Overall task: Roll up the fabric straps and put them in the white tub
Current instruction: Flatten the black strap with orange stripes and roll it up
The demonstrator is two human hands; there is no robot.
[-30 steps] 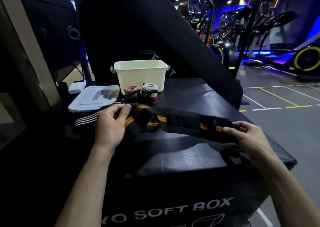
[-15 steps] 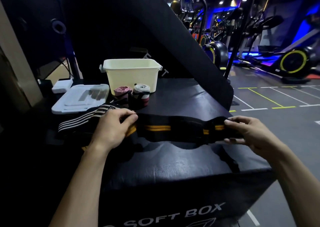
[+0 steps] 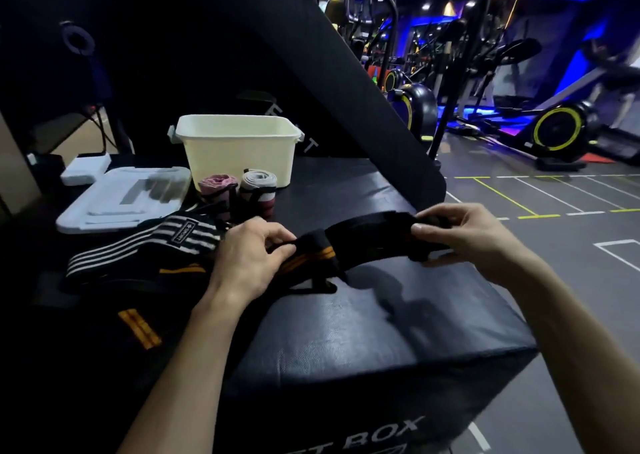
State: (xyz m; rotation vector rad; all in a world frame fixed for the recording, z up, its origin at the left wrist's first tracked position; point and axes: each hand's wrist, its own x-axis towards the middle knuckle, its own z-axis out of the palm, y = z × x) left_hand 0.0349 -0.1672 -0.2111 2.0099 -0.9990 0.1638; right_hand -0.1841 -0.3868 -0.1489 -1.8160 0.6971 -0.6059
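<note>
Gym machines [image 3: 554, 131] glow blue behind a black padded box [image 3: 363, 315] that serves as the desk. At far left lies a white lid [image 3: 114, 200], with a striped strap [image 3: 138, 245] in front of it. Behind stand two rolled straps [image 3: 239, 190] before the white tub [image 3: 239, 148]. At centre the left hand [image 3: 246, 259] pinches a black strap with orange stripes [image 3: 346, 249], whose other end sits in the right hand [image 3: 464, 239], its grip clenched around it.

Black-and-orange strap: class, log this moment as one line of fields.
stage: rolling | left hand: pinches black-and-orange strap | right hand: holds strap's other end | rolled straps: two, before white tub | tub contents: unseen
</note>
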